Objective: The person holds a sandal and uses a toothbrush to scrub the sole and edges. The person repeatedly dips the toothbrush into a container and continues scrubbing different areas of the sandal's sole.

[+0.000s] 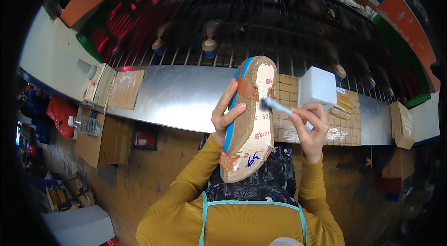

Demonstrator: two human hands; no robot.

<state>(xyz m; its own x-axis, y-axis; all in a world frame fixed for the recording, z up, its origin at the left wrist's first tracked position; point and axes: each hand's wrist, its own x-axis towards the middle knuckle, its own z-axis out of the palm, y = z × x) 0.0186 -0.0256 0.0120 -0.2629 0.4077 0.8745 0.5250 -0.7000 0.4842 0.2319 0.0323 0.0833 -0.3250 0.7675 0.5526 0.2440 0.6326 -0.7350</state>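
My left hand [224,114] grips an upturned shoe [244,134] by its left side, thumb and fingers around the edge. The shoe has a cork-brown rim, a blue band and brown straps folded onto a pale, printed underside with blue handwriting near its lower end. In my right hand [311,127], a small brush [279,107] with a whitish handle is pinched between thumb and fingers. Its dark bristles meet the underside near the middle. Just beyond that hand, a white square-sided container [317,87] stands on a tape-covered cardboard sheet [291,127].
Beyond the metal bench [172,97] runs a dark rack of rods [260,36] carrying several shoes [210,43]. Yellowish pieces [342,106] lie right of the container. At left are a flat brown board [126,88], a plastic bottle [86,125] and an open cardboard box [111,136].
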